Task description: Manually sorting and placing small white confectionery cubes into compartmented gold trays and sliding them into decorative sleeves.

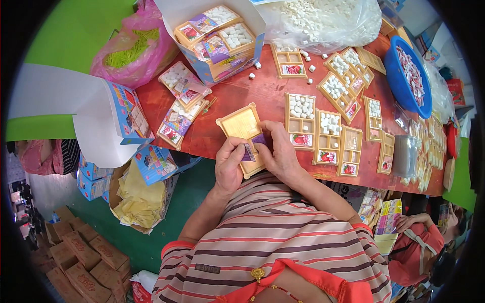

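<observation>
A tan plastic tray (241, 122) is tilted at the table's front edge, close against my body, with a plain flat face toward me. A purple printed strip (248, 153) lies across its lower part. My left hand (231, 164) pinches one end of the strip between thumb and finger. My right hand (279, 151) is closed on the strip's other end and the tray's right edge, its thumb pressing inward. The tray's underside and some fingertips are hidden.
Compartment trays with white cubes (301, 107) stand right of my hands. Banded trays (182, 118) lie to the left. Behind are an open carton (217, 70), a bag of white cubes (323, 22) and a blue basin (399, 76). Another person (417, 247) sits at lower right.
</observation>
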Demonstrator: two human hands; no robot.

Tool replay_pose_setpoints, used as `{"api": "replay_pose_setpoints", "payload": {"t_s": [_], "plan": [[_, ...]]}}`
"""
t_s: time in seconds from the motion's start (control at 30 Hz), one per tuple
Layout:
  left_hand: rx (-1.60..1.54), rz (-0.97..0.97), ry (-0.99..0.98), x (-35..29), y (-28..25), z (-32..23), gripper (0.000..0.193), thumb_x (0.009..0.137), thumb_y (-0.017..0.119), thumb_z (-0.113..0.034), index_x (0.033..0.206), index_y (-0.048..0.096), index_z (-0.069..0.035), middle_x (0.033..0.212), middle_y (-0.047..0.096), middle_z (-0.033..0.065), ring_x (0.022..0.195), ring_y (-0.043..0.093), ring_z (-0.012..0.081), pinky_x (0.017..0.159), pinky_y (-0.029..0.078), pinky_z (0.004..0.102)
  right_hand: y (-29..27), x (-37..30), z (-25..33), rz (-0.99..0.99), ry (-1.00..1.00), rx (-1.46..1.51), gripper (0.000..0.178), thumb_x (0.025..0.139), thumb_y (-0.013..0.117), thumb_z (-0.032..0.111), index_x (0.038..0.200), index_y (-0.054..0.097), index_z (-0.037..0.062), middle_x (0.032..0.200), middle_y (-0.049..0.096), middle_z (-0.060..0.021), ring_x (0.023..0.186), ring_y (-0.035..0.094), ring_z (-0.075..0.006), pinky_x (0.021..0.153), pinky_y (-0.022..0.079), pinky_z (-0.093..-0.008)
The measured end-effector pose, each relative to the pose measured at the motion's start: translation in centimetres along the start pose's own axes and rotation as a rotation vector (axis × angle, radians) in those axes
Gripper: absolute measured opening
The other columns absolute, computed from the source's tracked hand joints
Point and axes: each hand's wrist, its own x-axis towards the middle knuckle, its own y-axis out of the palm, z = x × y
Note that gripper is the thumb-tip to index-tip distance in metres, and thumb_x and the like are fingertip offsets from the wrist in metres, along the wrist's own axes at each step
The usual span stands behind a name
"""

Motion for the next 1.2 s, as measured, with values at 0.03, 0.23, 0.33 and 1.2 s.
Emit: {"api": "replay_pose_setpoints", "payload": {"t_s": [0.03,0.23,0.33,1.2], "plan": [[0.000,0.000,0.000,0.0,0.0,-0.1,0.014,0.099,0.049,-0.015,0.102,0.055,-0.003,0.100,0.060,0.0060,0.093,0.056,0.0114,0.087,0.043,0.0266,0.0,0.1,0.2,0.009,0.003,-0.022,0.047,0.076,0.065,0.002,0.121,0.048,0.0017,0.101,0.056,-0.0167,0.094,0.054,-0.0347,0.084,0.042,-0.0420],[-0.005,-0.002,0.007,-0.1,0.1,-0.1,0.014,0.098,0.050,-0.014,0.099,0.057,-0.002,0.098,0.061,0.0051,0.091,0.056,0.0107,0.086,0.043,0.0258,-0.3,0.5,0.4,0.069,0.113,-0.009,0.063,0.079,0.065,0.005,0.136,0.039,0.0000,0.100,0.058,-0.0198,0.094,0.056,-0.0346,0.086,0.041,-0.0429],[0.009,0.016,-0.001,-0.1,0.1,-0.1,0.013,0.097,0.051,-0.013,0.099,0.058,-0.002,0.097,0.061,0.0045,0.090,0.056,0.0104,0.086,0.044,0.0255,-0.6,0.6,0.5,0.120,0.219,0.007,0.063,0.080,0.065,0.007,0.137,0.039,-0.0004,0.099,0.059,-0.0203,0.095,0.057,-0.0342,0.087,0.041,-0.0429],[0.742,-0.077,0.093,0.9,1.5,0.5,0.012,0.096,0.055,-0.011,0.096,0.060,-0.001,0.092,0.059,0.0015,0.083,0.051,0.0063,0.076,0.043,0.0226,-1.3,0.2,-0.9,0.122,0.182,0.367,0.054,0.089,0.053,-0.002,0.141,0.038,0.0001,0.119,0.056,-0.0115,0.108,0.055,-0.0151,0.092,0.045,-0.0282]]}}
